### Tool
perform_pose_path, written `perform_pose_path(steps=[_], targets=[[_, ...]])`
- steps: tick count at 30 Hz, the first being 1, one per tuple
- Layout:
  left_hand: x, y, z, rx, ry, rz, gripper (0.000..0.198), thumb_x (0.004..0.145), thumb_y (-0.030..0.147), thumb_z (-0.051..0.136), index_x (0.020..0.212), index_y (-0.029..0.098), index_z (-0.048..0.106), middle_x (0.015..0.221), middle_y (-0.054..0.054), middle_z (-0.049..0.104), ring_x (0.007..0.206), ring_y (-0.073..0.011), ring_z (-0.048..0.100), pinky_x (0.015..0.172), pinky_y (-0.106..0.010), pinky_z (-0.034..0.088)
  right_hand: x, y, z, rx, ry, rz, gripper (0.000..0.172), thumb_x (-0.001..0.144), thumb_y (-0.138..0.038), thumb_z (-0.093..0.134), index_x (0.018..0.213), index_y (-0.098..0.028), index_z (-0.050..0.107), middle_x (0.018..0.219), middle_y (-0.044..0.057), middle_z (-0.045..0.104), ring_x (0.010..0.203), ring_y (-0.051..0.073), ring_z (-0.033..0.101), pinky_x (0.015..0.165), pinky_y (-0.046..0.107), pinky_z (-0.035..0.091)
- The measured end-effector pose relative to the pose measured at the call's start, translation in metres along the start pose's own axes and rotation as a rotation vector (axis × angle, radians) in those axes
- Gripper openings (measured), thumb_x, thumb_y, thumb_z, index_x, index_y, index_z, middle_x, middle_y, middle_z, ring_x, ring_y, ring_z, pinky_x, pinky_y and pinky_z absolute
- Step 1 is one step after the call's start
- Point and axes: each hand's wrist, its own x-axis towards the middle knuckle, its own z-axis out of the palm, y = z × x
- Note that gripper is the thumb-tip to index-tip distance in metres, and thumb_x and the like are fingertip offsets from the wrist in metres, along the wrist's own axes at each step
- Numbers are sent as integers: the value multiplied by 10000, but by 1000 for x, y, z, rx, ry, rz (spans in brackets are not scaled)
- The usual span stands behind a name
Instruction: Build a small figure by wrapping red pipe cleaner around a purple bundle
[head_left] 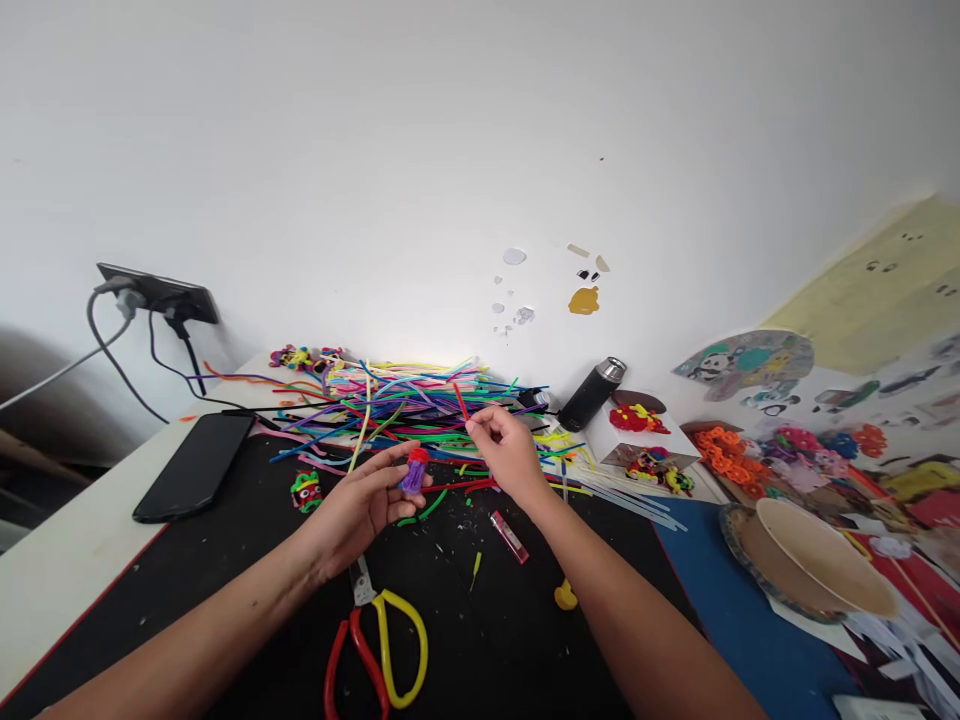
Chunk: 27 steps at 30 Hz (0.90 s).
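Note:
Held up in my left hand is a small pipe-cleaner figure, purple below with a red top and a bit of blue at its side. My right hand pinches a short red pipe cleaner, which points up and to the left. The two hands are apart above the black mat. Below my left wrist lie scissors with one red and one yellow handle, their blade tips hidden under the hand. A small pink object with a clear window rests near my right forearm.
Behind the hands spreads a heap of coloured pipe cleaners. A phone lies left, beside a finished green-and-red figure. A black thermos leans by a white box. At right sits a bowl. A yellow piece lies on the mat.

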Motion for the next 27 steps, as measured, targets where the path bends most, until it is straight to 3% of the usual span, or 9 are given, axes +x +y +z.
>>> perform_pose_path(steps=[5, 10, 15, 21, 27], targets=[[2, -1, 10, 30, -44, 9, 578, 886, 129, 722, 1442, 196, 579, 937, -107, 789, 692, -180, 738, 625, -242, 582, -4, -22, -6, 300, -30, 104, 302, 873, -514, 705, 846, -228, 612, 592, -60, 503, 497, 131, 445, 481, 256, 349], [6, -4, 18, 46, -62, 18, 361, 833, 178, 788, 1182, 176, 693, 918, -97, 781, 685, -175, 720, 630, -248, 559, -15, -49, -21, 321, -32, 109, 327, 833, -532, 762, 833, -228, 641, 639, -42, 535, 517, 118, 442, 457, 236, 345], [9, -8, 20, 63, -86, 27, 298, 804, 210, 818, 1066, 171, 683, 919, -86, 767, 686, -173, 704, 623, -256, 527, -32, -64, -35, 556, -35, 205, 335, 820, -518, 796, 836, -223, 638, 662, -37, 590, 504, 115, 513, 429, 227, 401], [8, -13, 21, 108, -114, 10, 367, 794, 234, 832, 1110, 164, 660, 898, -58, 744, 648, -150, 665, 570, -239, 469, -76, -45, -21, 727, -188, 491, 387, 810, -516, 807, 823, -205, 577, 572, -50, 608, 389, 90, 517, 344, 176, 286], [5, -18, 26, 101, -89, -51, 567, 810, 206, 786, 1345, 196, 597, 919, -57, 735, 674, -164, 664, 561, -247, 476, -113, -16, 2, 672, -192, 605, 438, 778, -563, 814, 821, -199, 573, 530, -61, 602, 339, 69, 466, 317, 156, 220]])
